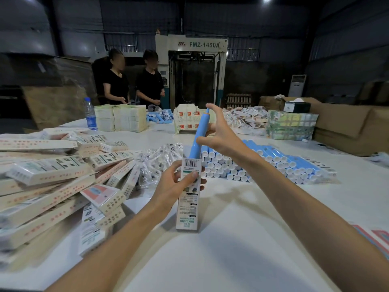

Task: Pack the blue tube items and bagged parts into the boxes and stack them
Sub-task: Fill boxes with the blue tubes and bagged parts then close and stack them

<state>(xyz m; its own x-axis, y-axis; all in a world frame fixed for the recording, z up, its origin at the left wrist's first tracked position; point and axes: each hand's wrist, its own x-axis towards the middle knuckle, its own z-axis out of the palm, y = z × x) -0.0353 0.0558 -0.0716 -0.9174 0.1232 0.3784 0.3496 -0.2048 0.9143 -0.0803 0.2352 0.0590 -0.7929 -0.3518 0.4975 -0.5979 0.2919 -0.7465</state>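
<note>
Inside upright box point(188, 194): blue tube point(199, 135), half-inserted.

We are in a factory packing hall. Dark corrugated metal walls point(347, 39) rise behind a tall grey industrial machine point(191, 66) lettered FMZ-1450A, with a white floor-standing air conditioner point(296, 85) off to its right. The long white table point(242, 249) carries goods in bulk: heaps of slim printed cardboard boxes point(48, 171), rows of light-blue plastic tubes point(273, 154) and bundles of flat box blanks point(120, 118). Large brown corrugated cartons point(345, 123) line the right side, and two people in black shirts point(115, 85) stand at the far end.
</note>
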